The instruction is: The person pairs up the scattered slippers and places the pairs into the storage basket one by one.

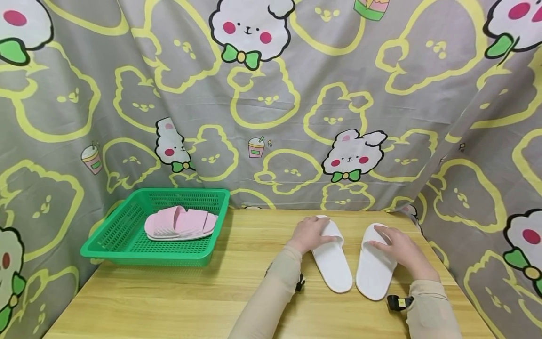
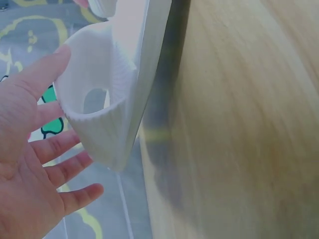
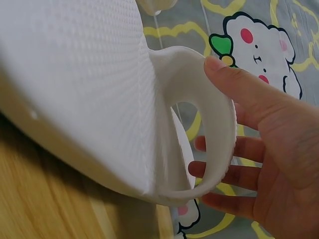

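Two white slippers stand side by side on the wooden table, toes toward the back curtain. My left hand [image 1: 308, 234] is at the strap of the left white slipper [image 1: 334, 268]. In the left wrist view its thumb touches the strap's rim, while the other fingers spread out along the outer side without curling. At the right white slipper [image 1: 374, 275], my right hand [image 1: 404, 249] holds the strap [image 3: 219, 134]. The right wrist view shows the thumb on the strap's near edge and fingertips bent round its far side, visible through the open toe.
A green plastic basket [image 1: 148, 259] sits at the table's left rear. Inside it lie pink slippers [image 1: 190, 223]. A patterned grey curtain [image 1: 271, 103] closes off the back and both sides of the wooden table [image 1: 178, 301].
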The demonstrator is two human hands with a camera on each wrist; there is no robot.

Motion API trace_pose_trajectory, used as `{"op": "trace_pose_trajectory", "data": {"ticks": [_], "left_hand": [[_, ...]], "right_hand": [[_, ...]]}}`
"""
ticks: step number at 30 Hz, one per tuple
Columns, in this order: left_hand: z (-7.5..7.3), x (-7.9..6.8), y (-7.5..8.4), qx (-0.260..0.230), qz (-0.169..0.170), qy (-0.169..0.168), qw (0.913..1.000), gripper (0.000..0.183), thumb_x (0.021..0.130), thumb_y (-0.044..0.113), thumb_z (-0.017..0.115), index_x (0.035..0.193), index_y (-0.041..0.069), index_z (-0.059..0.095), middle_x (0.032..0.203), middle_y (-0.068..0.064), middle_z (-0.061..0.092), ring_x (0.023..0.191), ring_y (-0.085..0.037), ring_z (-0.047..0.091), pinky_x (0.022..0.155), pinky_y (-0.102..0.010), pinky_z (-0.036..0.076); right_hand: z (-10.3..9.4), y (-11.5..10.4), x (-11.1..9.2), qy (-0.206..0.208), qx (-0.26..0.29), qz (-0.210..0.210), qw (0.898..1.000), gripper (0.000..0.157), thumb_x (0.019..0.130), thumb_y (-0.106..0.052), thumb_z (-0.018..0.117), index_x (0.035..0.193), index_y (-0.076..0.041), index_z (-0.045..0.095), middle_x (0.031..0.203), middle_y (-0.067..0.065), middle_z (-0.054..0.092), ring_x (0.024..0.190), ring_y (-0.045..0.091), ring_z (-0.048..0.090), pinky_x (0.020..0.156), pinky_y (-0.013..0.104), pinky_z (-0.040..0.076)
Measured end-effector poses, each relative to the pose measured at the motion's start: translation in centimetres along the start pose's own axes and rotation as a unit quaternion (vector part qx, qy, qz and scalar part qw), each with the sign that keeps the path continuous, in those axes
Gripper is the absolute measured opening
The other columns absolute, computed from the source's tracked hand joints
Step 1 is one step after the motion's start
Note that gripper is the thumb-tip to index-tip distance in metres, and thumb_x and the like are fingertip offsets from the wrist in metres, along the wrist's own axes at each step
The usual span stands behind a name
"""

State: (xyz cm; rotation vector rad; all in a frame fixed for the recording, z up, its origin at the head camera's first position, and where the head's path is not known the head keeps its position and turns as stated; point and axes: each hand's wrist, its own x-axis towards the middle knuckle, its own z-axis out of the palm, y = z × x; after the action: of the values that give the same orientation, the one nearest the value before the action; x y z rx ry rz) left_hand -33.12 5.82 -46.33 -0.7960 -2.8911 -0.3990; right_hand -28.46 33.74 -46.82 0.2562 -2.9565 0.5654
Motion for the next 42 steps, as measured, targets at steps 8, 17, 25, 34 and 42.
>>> {"op": "trace_pose_trajectory", "data": {"ticks": [8, 17, 25, 34, 42], "left_hand": [[-0.3, -0.5, -0.5, -0.022, -0.015, 0.012, 0.9996, 0.069, 0.087, 0.063, 0.058, 0.143, 0.025, 0.048, 0.136, -0.001, 0.06, 0.118, -0.022, 0.059, 0.1, -0.035, 0.049], [-0.7, -1.2, -1.2, -0.051, -0.023, 0.028, 0.9981, 0.067, 0.088, 0.059, 0.06, 0.143, 0.023, 0.049, 0.137, -0.003, 0.059, 0.119, -0.025, 0.058, 0.101, -0.038, 0.048], [-1.3, -1.7, -1.6, -0.085, -0.037, 0.05, 0.9944, 0.068, 0.088, 0.057, 0.061, 0.143, 0.02, 0.049, 0.138, -0.006, 0.058, 0.12, -0.027, 0.057, 0.102, -0.038, 0.047], [-1.6, -2.3, -2.2, -0.1, -0.041, 0.091, 0.99, 0.066, 0.088, 0.056, 0.062, 0.14, 0.018, 0.052, 0.137, -0.006, 0.059, 0.118, -0.028, 0.058, 0.101, -0.038, 0.048], [-1.7, -2.8, -2.6, -0.122, -0.049, 0.12, 0.9841, 0.065, 0.088, 0.057, 0.062, 0.138, 0.015, 0.055, 0.138, -0.006, 0.058, 0.122, -0.029, 0.057, 0.103, -0.039, 0.047]], "right_hand": [[-0.2, -0.2, 0.0, 0.007, 0.002, -0.005, 1.0, 0.076, 0.086, -0.058, 0.063, 0.137, -0.002, 0.052, 0.137, 0.031, 0.052, 0.125, 0.053, 0.046, 0.101, 0.066, 0.038], [-0.5, -0.4, 0.0, 0.011, 0.008, -0.008, 1.0, 0.077, 0.087, -0.058, 0.063, 0.138, -0.002, 0.051, 0.138, 0.031, 0.051, 0.125, 0.053, 0.045, 0.101, 0.066, 0.037], [-0.8, -0.6, 0.0, 0.016, 0.01, -0.004, 1.0, 0.077, 0.087, -0.057, 0.063, 0.14, -0.003, 0.049, 0.138, 0.032, 0.05, 0.126, 0.053, 0.044, 0.101, 0.067, 0.037], [-1.0, -1.0, -0.1, 0.014, 0.01, 0.008, 1.0, 0.08, 0.087, -0.061, 0.06, 0.143, -0.004, 0.046, 0.142, 0.031, 0.046, 0.128, 0.054, 0.042, 0.102, 0.068, 0.035], [-1.3, -1.4, -0.2, 0.04, 0.015, 0.002, 0.999, 0.08, 0.089, -0.058, 0.059, 0.144, -0.002, 0.043, 0.144, 0.031, 0.043, 0.13, 0.054, 0.039, 0.105, 0.067, 0.033]]}}
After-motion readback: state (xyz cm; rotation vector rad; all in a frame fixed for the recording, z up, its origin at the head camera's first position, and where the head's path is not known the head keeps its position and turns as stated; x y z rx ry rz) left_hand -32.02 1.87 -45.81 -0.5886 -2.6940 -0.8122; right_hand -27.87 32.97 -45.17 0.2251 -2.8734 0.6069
